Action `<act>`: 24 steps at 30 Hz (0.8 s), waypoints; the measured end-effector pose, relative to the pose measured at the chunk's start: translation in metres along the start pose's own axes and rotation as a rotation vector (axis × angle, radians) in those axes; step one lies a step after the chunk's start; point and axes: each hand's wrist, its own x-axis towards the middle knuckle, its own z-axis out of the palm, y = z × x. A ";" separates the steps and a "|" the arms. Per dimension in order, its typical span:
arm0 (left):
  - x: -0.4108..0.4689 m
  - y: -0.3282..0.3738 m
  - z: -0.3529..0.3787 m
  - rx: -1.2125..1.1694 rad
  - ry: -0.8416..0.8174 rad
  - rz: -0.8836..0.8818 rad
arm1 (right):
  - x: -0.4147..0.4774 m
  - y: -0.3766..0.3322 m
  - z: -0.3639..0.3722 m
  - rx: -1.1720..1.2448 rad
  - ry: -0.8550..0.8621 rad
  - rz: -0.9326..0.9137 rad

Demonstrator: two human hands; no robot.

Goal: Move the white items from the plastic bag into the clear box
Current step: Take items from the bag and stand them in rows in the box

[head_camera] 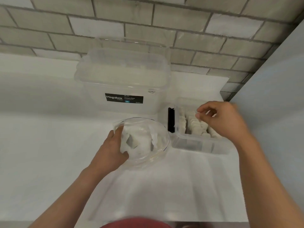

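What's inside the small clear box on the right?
Rows of white items stand on edge in the clear box. The right hand above covers its right part, so that cannot be seen.

You have two hands in view, your left hand (113, 150) and your right hand (220, 119). One plastic bag (148, 155) sits at your left fingers, one clear box (197, 145) under your right fingertips, one large lidded tub (125, 76) beyond both. The white items (195, 127) blur together, uncountable

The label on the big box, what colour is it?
The label is black with white writing, clearest in the head view.
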 end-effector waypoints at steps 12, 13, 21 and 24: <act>-0.011 -0.002 -0.006 -0.017 -0.021 0.032 | -0.034 -0.101 0.183 -0.104 -0.502 -0.120; -0.012 -0.003 -0.006 -0.017 -0.021 0.034 | -0.032 -0.097 0.194 -0.151 -0.498 -0.105; -0.012 -0.011 -0.009 -0.012 -0.043 0.009 | -0.034 -0.098 0.207 -0.281 -0.475 -0.283; -0.010 -0.011 -0.011 -0.010 -0.057 -0.002 | -0.035 -0.101 0.204 -0.342 -0.476 -0.342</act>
